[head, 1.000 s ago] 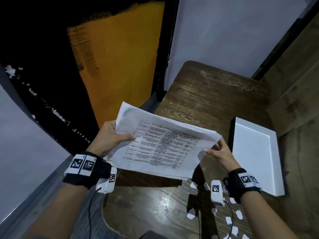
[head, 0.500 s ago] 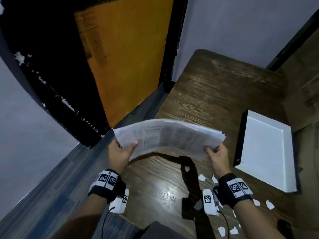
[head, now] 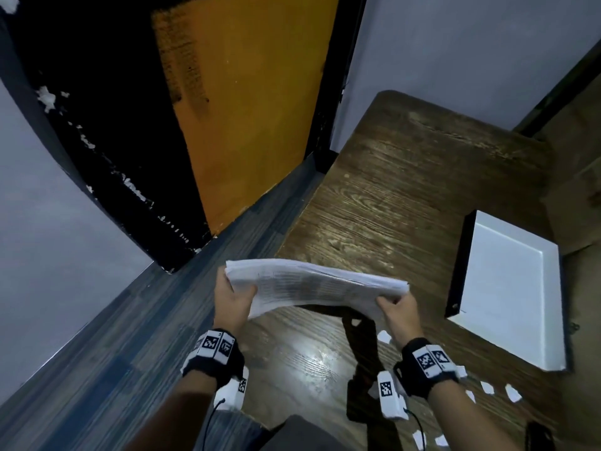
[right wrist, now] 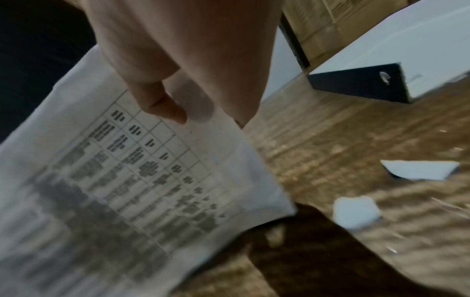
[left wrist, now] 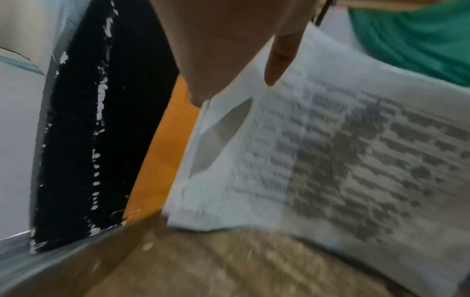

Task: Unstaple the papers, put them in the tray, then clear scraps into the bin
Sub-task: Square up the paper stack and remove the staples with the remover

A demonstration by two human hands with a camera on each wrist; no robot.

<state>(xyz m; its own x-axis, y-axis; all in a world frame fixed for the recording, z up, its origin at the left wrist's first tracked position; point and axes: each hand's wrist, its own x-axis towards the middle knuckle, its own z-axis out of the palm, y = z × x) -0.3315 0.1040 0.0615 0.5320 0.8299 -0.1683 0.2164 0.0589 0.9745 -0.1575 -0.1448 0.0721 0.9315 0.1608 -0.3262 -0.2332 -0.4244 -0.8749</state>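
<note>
A stack of printed white papers (head: 312, 284) hangs above the near left part of the wooden table (head: 406, 196), held almost flat. My left hand (head: 234, 296) grips its left end, thumb on top (left wrist: 277, 60). My right hand (head: 398, 309) pinches its right end, thumb on the printed sheet (right wrist: 165, 108). The papers (left wrist: 330, 160) show a printed table (right wrist: 142, 170). The white tray (head: 510, 301) lies empty at the right of the table, right of my right hand. White paper scraps (head: 487, 387) lie on the table near my right wrist (right wrist: 356, 213).
An orange door (head: 247, 102) in a black frame stands left of the table, beyond a strip of grey-blue floor (head: 130, 336). A grey wall (head: 455, 43) backs the table. A dark object (head: 538, 434) sits at the table's near right edge. No bin shows.
Both hands have lowered the papers and tipped them from facing me to nearly flat, and moved them slightly right. The head view has swung down and left.
</note>
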